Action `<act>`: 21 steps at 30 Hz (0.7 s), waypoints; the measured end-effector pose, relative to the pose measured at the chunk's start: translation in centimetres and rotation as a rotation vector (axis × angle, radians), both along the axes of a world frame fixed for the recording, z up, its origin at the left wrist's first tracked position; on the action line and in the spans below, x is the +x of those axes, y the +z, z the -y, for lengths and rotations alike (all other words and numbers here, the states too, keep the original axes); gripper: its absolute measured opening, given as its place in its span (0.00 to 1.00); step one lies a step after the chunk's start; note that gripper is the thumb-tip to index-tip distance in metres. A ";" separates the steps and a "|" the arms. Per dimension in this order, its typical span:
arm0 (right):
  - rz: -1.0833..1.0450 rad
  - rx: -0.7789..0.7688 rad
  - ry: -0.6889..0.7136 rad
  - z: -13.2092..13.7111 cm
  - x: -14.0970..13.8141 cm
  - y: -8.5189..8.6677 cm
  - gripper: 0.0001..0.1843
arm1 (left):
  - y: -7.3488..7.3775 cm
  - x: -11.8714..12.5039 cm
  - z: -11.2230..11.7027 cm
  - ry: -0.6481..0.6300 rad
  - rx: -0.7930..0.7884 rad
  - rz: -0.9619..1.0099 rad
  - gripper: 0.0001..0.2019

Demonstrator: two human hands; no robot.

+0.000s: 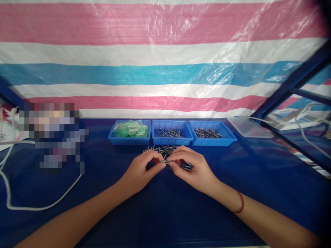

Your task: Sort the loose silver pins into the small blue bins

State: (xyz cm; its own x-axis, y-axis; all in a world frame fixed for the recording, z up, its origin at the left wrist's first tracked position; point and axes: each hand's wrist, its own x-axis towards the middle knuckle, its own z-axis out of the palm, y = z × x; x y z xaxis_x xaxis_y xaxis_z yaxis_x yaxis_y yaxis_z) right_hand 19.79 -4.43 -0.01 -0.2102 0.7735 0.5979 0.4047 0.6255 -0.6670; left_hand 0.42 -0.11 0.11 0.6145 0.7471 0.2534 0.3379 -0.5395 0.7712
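My left hand (144, 168) is closed in a pinch, thumb against index finger, on a thin metal pin (166, 161). From the other side, my right hand (195, 167) pinches at the same spot, its fingertips meeting the left ones around the pin. The pin is too small to tell whether it is one piece or two. Just beyond and partly behind my fingers lies a loose pile of thin metal pins (165, 149) on the dark blue table (160, 213). A few pins with dark ends (186, 166) show beside my right fingers.
Three blue bins stand behind the pile: the left bin (129, 141) holds greenish clear packets, the middle bin (172, 141) and right bin (216, 141) hold metal pins. A clear plastic lid (249, 127) lies right. A white cable (38, 208) loops at left near a blurred-out area.
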 end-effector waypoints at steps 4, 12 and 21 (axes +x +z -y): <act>0.009 -0.022 -0.010 -0.2 0.1 -0.2 0.07 | 0.0 -0.2 0.0 0.020 0.048 0.050 0.04; 0.100 -0.036 0.007 -0.2 -0.1 -0.2 0.05 | 0.2 -0.2 0.2 0.014 0.073 0.069 0.03; 0.333 0.134 -0.349 -2.7 5.4 1.2 0.07 | 0.7 -1.0 -0.4 0.102 0.172 -0.101 0.06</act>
State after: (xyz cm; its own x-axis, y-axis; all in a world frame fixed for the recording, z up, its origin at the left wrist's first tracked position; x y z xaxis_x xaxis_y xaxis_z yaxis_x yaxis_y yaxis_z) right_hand 25.20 -1.74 1.23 -0.1490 0.7528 0.6412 0.7827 0.4860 -0.3888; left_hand -0.62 0.24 0.77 0.5667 0.7577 0.3236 0.4683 -0.6193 0.6302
